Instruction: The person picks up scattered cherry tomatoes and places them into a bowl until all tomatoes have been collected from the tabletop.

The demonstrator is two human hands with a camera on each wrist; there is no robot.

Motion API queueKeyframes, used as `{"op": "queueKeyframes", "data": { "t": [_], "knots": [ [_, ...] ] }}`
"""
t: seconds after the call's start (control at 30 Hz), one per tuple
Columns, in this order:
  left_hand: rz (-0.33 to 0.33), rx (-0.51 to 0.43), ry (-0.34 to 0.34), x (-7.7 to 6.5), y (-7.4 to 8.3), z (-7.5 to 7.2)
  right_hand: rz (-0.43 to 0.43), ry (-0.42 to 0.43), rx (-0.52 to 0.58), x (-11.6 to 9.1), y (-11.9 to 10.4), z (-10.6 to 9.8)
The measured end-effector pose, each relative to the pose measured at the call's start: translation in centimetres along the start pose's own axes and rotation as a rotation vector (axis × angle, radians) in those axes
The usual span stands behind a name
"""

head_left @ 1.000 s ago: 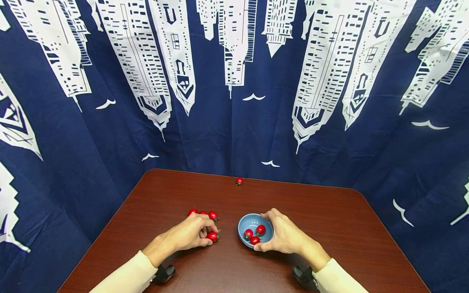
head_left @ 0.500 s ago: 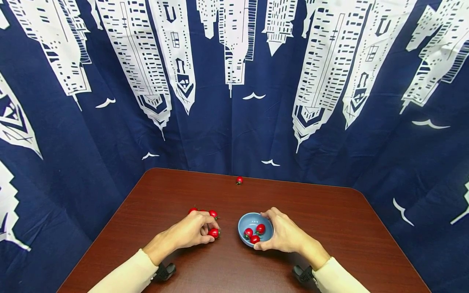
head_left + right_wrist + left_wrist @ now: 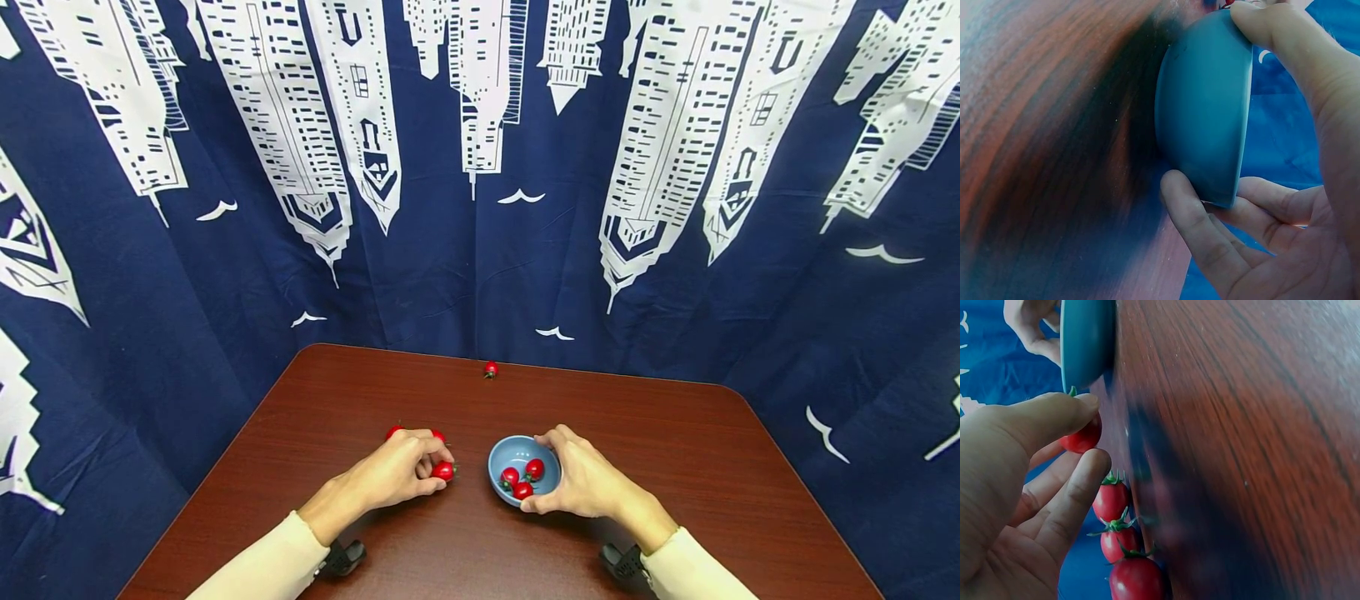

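My left hand [image 3: 393, 471] pinches a red cherry tomato [image 3: 444, 472] with a green stem between thumb and fingers. In the left wrist view this held tomato [image 3: 1087, 434] hangs just off the tabletop, near the bowl. My right hand [image 3: 585, 479] grips the small blue bowl [image 3: 517, 448] by its right side, thumb at the near rim and fingers at the far rim. Inside the bowl lie three cherry tomatoes [image 3: 534, 469]. Behind my left hand, more tomatoes stand in a row, partly hidden in the head view; the left wrist view shows three, with one tomato [image 3: 1111, 499] closest to my fingers.
A lone cherry tomato [image 3: 491, 368] lies near the far edge of the brown wooden table [image 3: 637, 417]. Directly behind the table hangs a dark blue curtain [image 3: 540, 275] with white buildings. Each wrist carries a black device [image 3: 348, 558].
My left hand has moved a little right and away from me, taking the pinched cherry tomato nearer to the bowl. The right hand and bowl have stayed in place.
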State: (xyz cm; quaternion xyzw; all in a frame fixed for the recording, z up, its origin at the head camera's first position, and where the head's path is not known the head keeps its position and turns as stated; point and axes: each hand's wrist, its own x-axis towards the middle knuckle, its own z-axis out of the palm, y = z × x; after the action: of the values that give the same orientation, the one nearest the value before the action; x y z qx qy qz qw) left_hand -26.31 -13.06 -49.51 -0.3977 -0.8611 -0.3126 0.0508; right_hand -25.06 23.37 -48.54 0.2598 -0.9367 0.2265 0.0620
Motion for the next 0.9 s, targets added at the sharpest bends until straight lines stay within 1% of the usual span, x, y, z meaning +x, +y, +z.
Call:
{"op": "queueKeyframes", "data": {
  "t": [0.2,0.4,0.57,0.83,0.9],
  "knots": [
    [0.007,0.025,0.037,0.1,0.5,0.0,-0.003,0.01,0.005,0.1,0.0,0.0],
    [-0.017,0.037,0.051,0.6,1.0,0.4,0.0,0.003,0.0,0.0,0.0,0.0],
    [-0.043,0.021,0.061,1.3,1.4,0.8,0.01,-0.004,0.006,-0.1,-0.1,0.0],
    [-0.036,0.022,0.111,2.7,2.5,1.2,0.008,-0.002,0.009,0.0,0.0,0.2],
    [-0.036,0.01,0.121,3.0,2.7,1.3,0.008,-0.006,0.009,0.0,0.0,0.2]
  ]
}}
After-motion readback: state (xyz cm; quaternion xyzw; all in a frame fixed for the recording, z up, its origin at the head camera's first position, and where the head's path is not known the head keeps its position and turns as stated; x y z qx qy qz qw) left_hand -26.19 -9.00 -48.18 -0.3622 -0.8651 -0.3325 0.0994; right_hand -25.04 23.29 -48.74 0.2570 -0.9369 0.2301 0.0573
